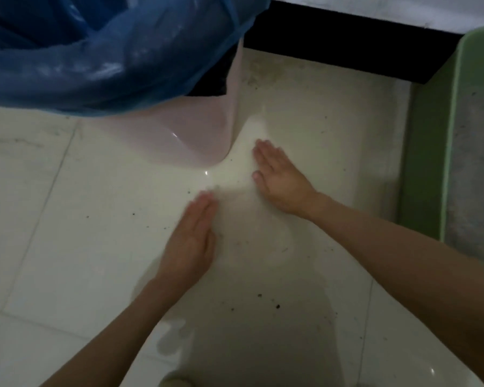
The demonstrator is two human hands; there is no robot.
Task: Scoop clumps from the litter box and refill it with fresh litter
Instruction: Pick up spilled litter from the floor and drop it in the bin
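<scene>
The green litter box (428, 141) stands at the right edge of the head view, with grey litter (475, 163) inside it. My left hand (192, 238) lies flat on the pale floor tile, fingers straight and together, pointing away from me. My right hand (280, 177) is also flat on the floor, fingers straight, close to the base of a pink bin (196, 135). Neither hand holds anything. Small dark litter grains (277, 305) are scattered on the tile around and below the hands. No scoop is in view.
The pink bin is lined with a blue plastic bag (109, 51) that fills the upper left. A dark gap (347, 46) under white furniture runs along the back. The tile floor (67, 247) extends left and toward me.
</scene>
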